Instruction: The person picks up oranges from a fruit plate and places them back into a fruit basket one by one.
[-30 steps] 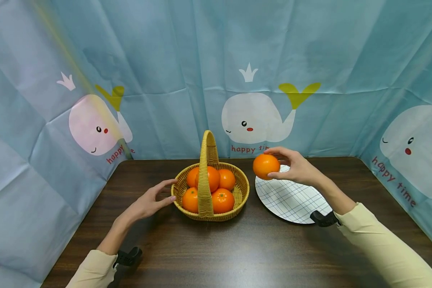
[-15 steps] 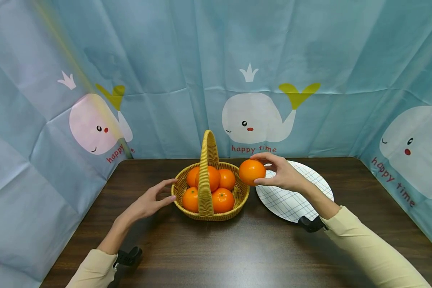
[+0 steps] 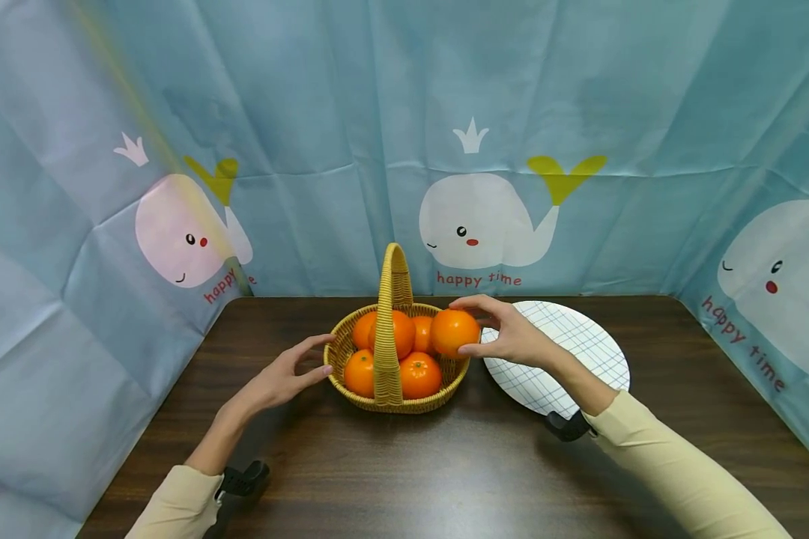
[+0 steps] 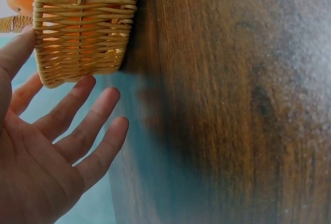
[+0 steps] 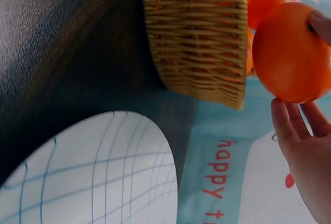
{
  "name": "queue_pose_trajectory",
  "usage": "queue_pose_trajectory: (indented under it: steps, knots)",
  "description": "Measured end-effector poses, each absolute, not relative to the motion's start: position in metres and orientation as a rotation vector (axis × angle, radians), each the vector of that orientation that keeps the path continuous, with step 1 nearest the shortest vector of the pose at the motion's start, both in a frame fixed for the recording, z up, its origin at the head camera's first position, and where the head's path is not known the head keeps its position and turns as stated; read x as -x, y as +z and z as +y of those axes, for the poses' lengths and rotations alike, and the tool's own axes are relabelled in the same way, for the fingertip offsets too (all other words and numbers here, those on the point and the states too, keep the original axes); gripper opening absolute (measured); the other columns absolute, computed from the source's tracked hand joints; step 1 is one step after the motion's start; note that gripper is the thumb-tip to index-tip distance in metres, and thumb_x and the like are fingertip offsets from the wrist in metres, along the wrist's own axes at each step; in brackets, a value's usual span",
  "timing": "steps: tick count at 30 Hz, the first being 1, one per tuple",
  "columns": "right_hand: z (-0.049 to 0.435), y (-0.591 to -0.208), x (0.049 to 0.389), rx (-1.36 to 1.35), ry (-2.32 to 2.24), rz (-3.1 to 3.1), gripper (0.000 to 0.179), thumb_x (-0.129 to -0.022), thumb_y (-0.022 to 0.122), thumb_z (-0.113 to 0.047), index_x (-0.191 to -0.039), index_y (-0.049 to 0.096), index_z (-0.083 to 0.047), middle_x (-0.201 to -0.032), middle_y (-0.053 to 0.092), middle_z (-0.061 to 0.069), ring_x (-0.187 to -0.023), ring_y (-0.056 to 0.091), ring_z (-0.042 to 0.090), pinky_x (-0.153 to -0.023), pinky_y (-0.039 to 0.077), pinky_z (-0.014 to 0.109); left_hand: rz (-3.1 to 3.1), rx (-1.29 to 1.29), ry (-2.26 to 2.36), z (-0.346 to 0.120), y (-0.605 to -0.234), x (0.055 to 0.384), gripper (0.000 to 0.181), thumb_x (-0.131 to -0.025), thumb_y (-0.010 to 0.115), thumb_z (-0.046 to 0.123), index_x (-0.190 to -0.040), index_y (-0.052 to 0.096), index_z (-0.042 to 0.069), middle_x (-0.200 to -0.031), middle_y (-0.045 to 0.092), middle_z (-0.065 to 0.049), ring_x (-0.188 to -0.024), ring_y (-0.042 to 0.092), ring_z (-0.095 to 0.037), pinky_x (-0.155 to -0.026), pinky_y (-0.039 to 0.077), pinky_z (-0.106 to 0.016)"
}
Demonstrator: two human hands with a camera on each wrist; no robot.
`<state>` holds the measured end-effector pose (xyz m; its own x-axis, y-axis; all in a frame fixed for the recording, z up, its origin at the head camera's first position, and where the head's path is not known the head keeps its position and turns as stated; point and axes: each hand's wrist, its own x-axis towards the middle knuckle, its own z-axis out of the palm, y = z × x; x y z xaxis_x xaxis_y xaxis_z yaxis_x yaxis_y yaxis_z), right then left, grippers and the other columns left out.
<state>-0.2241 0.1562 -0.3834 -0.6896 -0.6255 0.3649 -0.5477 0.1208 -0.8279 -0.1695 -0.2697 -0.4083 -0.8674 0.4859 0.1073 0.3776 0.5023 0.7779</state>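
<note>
My right hand pinches an orange between thumb and fingertips, over the right side of a yellow wicker basket. In the right wrist view the held orange is above the rim of the basket. Several more oranges lie inside, partly hidden by the tall handle. At the basket's left end, my left hand rests its fingertips against the rim. The left wrist view shows that hand with fingers loosely extended beside the woven wall.
A white plate with blue grid lines lies right of the basket, under the right forearm. Both stand on a dark wooden table. A blue curtain printed with whales hangs right behind the table's back edge.
My right hand has carried the orange leftward and slightly down, from over the plate to over the basket's right side. The left hand has stayed at the basket's left end.
</note>
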Motion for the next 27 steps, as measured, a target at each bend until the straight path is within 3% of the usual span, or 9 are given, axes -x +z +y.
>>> queue_pose_trajectory:
  steps: [7,14,22,27]
  knots:
    - [0.142,-0.370,0.209,1.236,-1.615,2.282,0.062,-0.079,0.081,0.013,-0.135,0.053,0.010,-0.131,0.056,0.023,-0.114,0.059,0.037,-0.095,0.049,0.055,2.631,-0.751,1.280,-0.271,-0.409,0.170,0.055,-0.102,0.064,0.012,-0.150,0.041,-0.002,-0.148,0.045,-0.026,-0.124,0.054,-0.043,-0.098,0.043,-0.066]
    - [0.146,-0.395,0.223,1.250,-1.606,2.269,0.065,-0.081,0.086,-0.002,-0.138,0.056,-0.001,-0.134,0.058,0.008,-0.115,0.061,0.025,-0.096,0.050,0.050,2.630,-0.746,1.281,-0.270,-0.410,0.172,0.056,-0.102,0.064,0.014,-0.150,0.041,-0.002,-0.148,0.045,-0.026,-0.124,0.053,-0.044,-0.098,0.043,-0.066]
    - [0.160,-0.389,0.226,1.246,-1.578,2.285,0.067,-0.082,0.086,-0.002,-0.140,0.054,-0.001,-0.139,0.053,0.021,-0.122,0.056,0.032,-0.100,0.047,0.056,2.630,-0.744,1.277,-0.271,-0.409,0.172,0.055,-0.102,0.064,0.014,-0.150,0.041,-0.002,-0.147,0.045,-0.026,-0.124,0.053,-0.044,-0.096,0.047,-0.063]
    - [0.180,-0.385,0.224,1.199,-1.569,2.352,0.058,-0.082,0.085,-0.002,-0.134,0.059,-0.003,-0.132,0.059,0.014,-0.117,0.060,0.033,-0.100,0.048,0.053,2.634,-0.740,1.265,-0.270,-0.410,0.173,0.057,-0.103,0.064,0.017,-0.151,0.041,-0.001,-0.147,0.045,-0.026,-0.123,0.053,-0.045,-0.096,0.046,-0.064]
